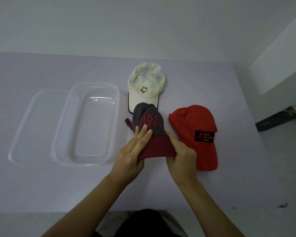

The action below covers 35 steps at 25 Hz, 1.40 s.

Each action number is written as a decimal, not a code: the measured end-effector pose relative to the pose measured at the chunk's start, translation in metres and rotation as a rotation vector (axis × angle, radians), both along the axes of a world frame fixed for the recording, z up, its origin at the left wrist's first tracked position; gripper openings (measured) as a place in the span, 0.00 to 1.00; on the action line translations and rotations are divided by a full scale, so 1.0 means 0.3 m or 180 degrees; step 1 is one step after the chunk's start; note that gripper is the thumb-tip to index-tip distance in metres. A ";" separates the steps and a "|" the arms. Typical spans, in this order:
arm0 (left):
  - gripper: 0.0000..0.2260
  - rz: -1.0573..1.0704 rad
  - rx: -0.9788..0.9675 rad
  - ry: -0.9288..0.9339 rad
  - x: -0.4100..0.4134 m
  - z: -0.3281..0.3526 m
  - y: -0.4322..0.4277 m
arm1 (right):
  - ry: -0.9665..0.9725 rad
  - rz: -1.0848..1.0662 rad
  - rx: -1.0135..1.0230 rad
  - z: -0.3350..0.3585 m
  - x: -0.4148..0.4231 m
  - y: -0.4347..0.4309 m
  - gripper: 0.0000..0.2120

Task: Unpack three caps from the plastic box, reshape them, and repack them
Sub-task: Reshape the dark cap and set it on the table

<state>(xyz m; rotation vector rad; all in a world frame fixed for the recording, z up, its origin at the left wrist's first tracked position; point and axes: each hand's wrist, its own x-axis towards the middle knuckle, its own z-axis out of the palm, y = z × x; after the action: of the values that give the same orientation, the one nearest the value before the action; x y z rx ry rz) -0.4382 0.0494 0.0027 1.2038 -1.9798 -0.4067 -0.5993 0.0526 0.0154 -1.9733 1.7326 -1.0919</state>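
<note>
A grey cap (pixel 148 120) with a dark red brim and red embroidery sits at the table's middle. My left hand (pixel 133 151) grips the brim's left side, fingers lying flat on the crown. My right hand (pixel 181 154) grips the brim's right side. A white cap (pixel 144 89) with a coloured logo lies just behind it, its brim partly under the grey cap. A red cap (pixel 196 132) with a black patch lies flat to the right, touching my right hand. The clear plastic box (pixel 117 106) stands empty to the left.
The box's clear lid (pixel 20 134) lies flat beside and partly under the box at its left. The table (pixel 41 185) ends at a wall behind and a drop on the right, where a dark object (pixel 277 120) lies on the floor.
</note>
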 end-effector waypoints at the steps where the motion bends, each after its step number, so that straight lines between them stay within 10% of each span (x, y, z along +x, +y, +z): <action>1: 0.18 -0.0001 0.0026 0.0084 -0.012 -0.002 0.010 | -0.0164 -0.0015 0.0056 -0.002 0.001 0.009 0.19; 12: 0.17 0.0301 -0.0690 -0.0868 -0.025 0.078 0.039 | 0.0940 0.0292 -0.0209 0.040 -0.024 0.002 0.33; 22: 0.12 0.0491 -0.1302 -0.0116 -0.070 0.082 0.029 | -0.0439 0.0130 -0.0253 0.095 0.059 0.032 0.24; 35: 0.13 0.0099 -0.0667 0.0168 -0.012 0.158 -0.004 | -0.0660 0.0395 -0.0135 0.082 -0.042 0.023 0.29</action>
<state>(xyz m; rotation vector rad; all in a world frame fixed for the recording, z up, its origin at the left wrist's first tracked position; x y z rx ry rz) -0.4417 0.0483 0.0501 1.0791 -1.9037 -0.2071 -0.6119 0.0596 0.0401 -1.8884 1.4729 -1.2494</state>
